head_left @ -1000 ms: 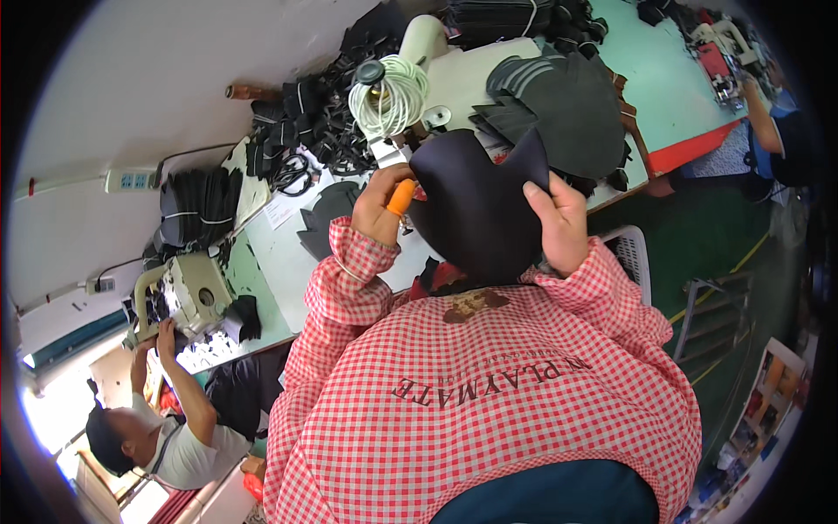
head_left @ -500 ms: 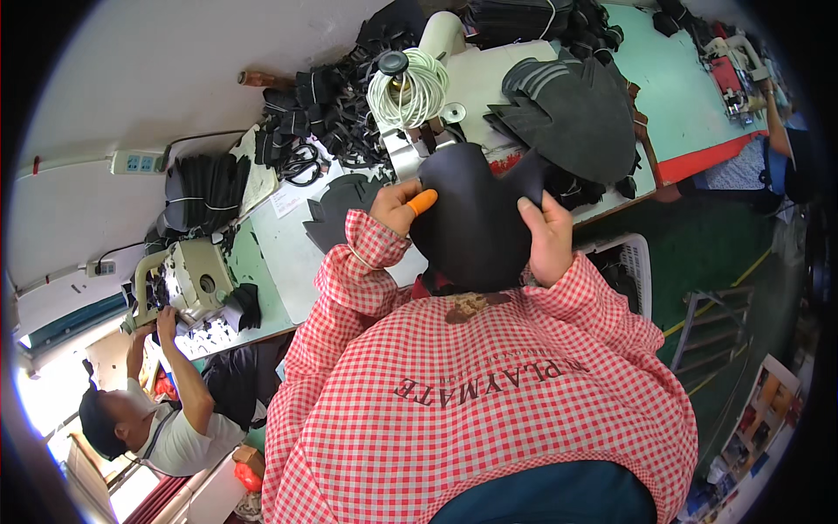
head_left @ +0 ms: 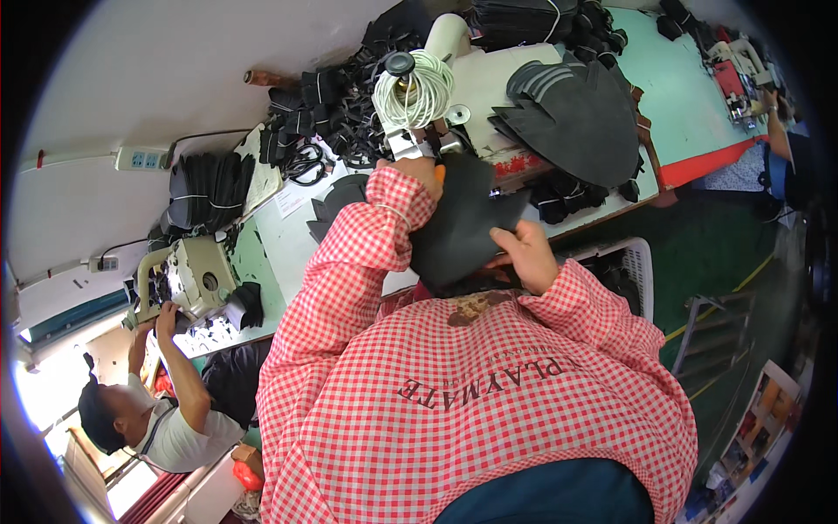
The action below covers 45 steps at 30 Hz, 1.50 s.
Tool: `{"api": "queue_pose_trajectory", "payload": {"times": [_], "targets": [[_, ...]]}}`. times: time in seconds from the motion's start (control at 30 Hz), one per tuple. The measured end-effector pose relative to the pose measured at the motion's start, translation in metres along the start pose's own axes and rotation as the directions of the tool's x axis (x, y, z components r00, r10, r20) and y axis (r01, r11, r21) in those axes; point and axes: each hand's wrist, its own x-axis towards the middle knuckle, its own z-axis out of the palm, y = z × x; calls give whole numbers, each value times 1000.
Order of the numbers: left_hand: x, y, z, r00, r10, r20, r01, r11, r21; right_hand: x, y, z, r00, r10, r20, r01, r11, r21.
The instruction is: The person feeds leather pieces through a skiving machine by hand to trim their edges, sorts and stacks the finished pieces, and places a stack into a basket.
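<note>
A dark, flexible sheet piece [head_left: 458,229] with a notched edge hangs between my hands, in front of a white sewing machine [head_left: 447,37]. My left hand [head_left: 421,173], with an orange cover on one finger, grips its upper left edge close to the machine's metal parts; some of its fingertips are hidden. At the lower right edge, my right hand [head_left: 529,256] pinches the piece between thumb and fingers. A coil of pale cord [head_left: 417,94] hangs on the machine's front.
Stacked dark cut pieces [head_left: 580,122] rest on the machine bed's right side. Bundled black strips [head_left: 327,100] pile up to its left. A white basket [head_left: 640,266] stands by my right arm. Two other people work at machines, far left and far right.
My left hand has moved up and slightly right to the machine, carrying the sheet's upper edge. My right hand has shifted lower and a little left, and the sheet has tilted.
</note>
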Motion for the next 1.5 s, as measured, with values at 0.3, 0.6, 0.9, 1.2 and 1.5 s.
{"api": "queue_pose_trajectory", "payload": {"times": [0.3,0.6,0.9,1.2,1.5], "targets": [[7,-132,58,934,-277,-226,247,957,-152,-65,-127,-35,345,-859,-379,635,510,-580],[12,-164,98,926,-370,72,375,924,-81,17,-82,-74,543,-812,214,154,-155,-976],[-8,-158,87,990,-43,134,54,996,-73,10,-78,-33,596,-756,271,467,51,-883],[-53,-44,-14,964,260,59,-15,273,-962,48,-31,-37,911,-17,413,138,954,-266],[9,-51,30,991,7,-134,-74,861,-503,71,-22,-13,990,-43,134,95,907,-411]]}}
